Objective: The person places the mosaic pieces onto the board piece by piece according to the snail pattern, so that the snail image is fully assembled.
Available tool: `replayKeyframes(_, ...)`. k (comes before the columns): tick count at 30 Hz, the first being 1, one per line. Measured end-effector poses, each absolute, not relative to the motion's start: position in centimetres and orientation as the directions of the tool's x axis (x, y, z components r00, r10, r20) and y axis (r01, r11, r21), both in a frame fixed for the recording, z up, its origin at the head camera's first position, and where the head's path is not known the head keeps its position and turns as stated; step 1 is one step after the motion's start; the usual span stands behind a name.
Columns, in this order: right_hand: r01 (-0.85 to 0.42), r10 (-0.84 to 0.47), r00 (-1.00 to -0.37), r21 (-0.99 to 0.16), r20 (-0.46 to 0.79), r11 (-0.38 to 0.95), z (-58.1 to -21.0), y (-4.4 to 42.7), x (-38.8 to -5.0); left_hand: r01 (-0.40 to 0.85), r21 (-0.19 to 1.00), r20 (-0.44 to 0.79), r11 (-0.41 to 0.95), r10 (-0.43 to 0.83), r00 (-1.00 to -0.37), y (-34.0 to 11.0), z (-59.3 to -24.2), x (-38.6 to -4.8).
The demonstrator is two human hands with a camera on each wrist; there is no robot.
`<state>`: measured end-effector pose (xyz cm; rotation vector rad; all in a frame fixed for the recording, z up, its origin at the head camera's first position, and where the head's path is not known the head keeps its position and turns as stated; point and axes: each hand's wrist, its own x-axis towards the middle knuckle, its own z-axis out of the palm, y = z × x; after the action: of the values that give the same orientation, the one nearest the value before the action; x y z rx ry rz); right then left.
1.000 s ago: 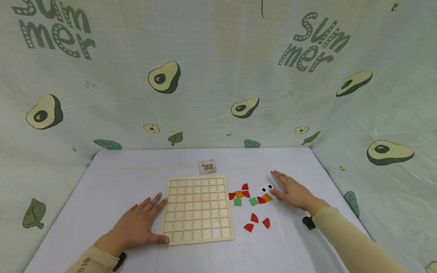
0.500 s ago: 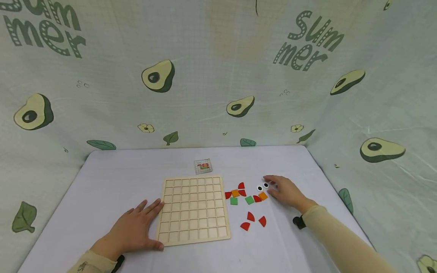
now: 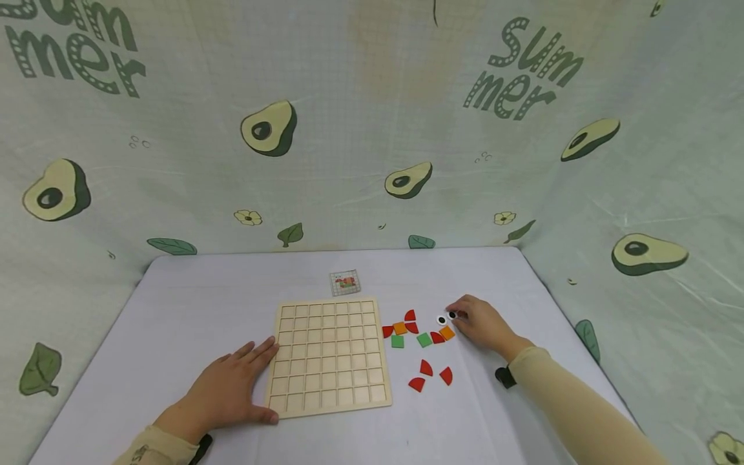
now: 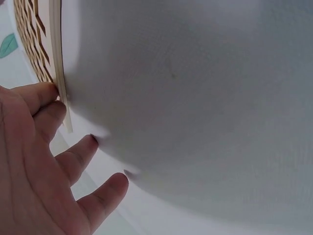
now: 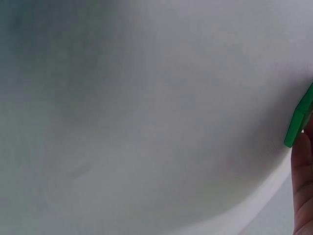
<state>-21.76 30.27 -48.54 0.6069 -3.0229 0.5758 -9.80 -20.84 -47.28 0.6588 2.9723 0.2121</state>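
My left hand (image 3: pixel 223 391) lies spread at the left edge of the wooden grid board (image 3: pixel 328 359), thumb by its near corner. In the left wrist view, two fingers of the hand (image 4: pixel 44 161) touch the board's rim (image 4: pixel 57 63). My right hand (image 3: pixel 485 326) has curled fingers, their tips at the right one of two round eye pieces (image 3: pixel 442 320). The right wrist view shows a green piece (image 5: pixel 299 117) held tilted against the fingers (image 5: pixel 303 171); in the head view it is hidden.
Red quarter pieces (image 3: pixel 445 376), orange squares (image 3: pixel 400 328) and green squares (image 3: pixel 423 340) lie right of the board. A small picture card (image 3: pixel 345 283) lies behind the board on the white table (image 3: pixel 232 284). A patterned cloth (image 3: pixel 337 213) hangs behind.
The right hand has moved a little left to the eye pieces and its fingers have curled in. A green piece beneath it has gone from the head view. The left hand stays at the board.
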Motion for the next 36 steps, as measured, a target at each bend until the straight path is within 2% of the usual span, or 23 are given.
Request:
replayKeyframes(5, -0.364, -0.364, -0.929, -0.347, 0.067, 0.864, -48.6, 30.3, -21.9, 0.402, 0.165, -0.069, 0.901, 0.417, -0.906, -20.7, -47.1, -9.8)
replayKeyframes(15, -0.283, -0.291, -0.955, -0.444, 0.051, 0.85, -48.1, 30.5, -21.8, 0.391, 0.179, -0.089, 0.903, 0.411, -0.907, -20.6, -46.7, -9.7)
replayKeyframes(23, -0.319, -0.314, -0.945, -0.463, 0.09, 0.827, -46.7, 29.8, -22.0, 0.397, 0.193, -0.096, 0.897, 0.42, -0.902, -20.5, -46.7, -9.8)
replayKeyframes(30, -0.338, -0.347, -0.935, -0.486, 0.074, 0.806, -44.7, 26.6, -22.8, 0.394, 0.175, -0.108, 0.902, 0.415, -0.903, -20.5, -46.9, -9.9)
replayKeyframes(36, -0.358, -0.366, -0.927, -0.495, 0.084, 0.792, -43.1, 21.4, -23.7, 0.396, 0.179, -0.131, 0.9, 0.421, -0.897, -20.3, -46.4, -10.0)
